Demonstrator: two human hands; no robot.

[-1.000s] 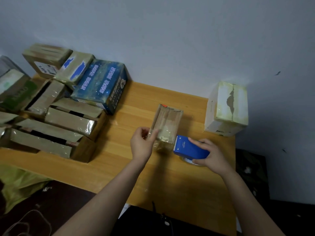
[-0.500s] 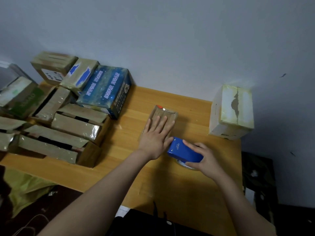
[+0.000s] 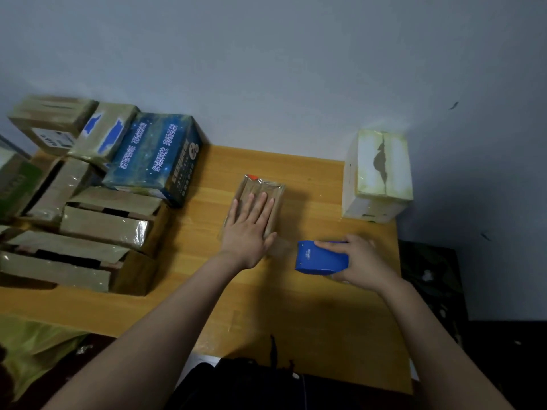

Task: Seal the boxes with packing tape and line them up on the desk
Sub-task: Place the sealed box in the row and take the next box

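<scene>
A small flat brown box, shiny with tape, lies on the wooden desk near its middle. My left hand presses flat on top of it with straight fingers. To its right my right hand grips a blue tape dispenser resting on the desk. A clear strip of tape stretches from the box's near end toward the dispenser. A white taped box stands upright at the back right corner.
Several cardboard boxes, some with flaps open, are piled on the desk's left side, with a dark blue printed box on top. A yellow-green bag lies below left. A dark object sits at the near edge.
The box was tipped down from upright to flat, and my left hand went from gripping its side to pressing on top. My right hand drew the dispenser rightward away from the box.
</scene>
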